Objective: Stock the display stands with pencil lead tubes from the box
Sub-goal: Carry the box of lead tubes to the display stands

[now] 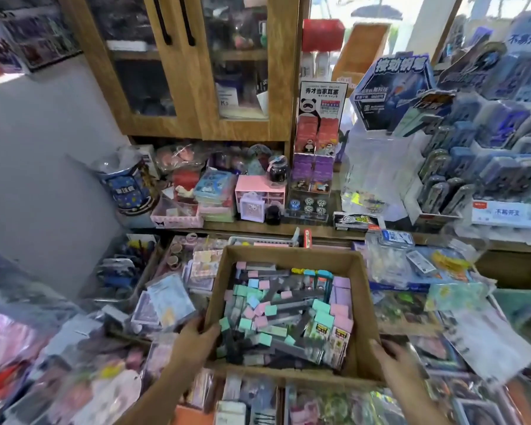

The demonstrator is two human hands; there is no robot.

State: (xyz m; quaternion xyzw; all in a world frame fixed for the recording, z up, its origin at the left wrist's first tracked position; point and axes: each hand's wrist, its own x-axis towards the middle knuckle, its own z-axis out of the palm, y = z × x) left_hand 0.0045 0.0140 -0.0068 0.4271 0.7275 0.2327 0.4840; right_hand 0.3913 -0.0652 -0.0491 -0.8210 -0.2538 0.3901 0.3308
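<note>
"秀才当家耳塞" in black on the panda header card (323, 92), "不易开叉" on the white strip label (508, 212) at the foot of the display stand (413, 194), the same characters on a blue header board (526, 38) above, "Ks" on a white box (227, 98) inside the wooden cabinet (196, 87), other print too blurred to read

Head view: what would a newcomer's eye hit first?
The open cardboard box at centre, heaped with pastel-capped pencil lead tubes; the left hand grips its left wall, the right hand touches its right. Next, the blue display stands, upper right, and the wooden cabinet behind.
</note>
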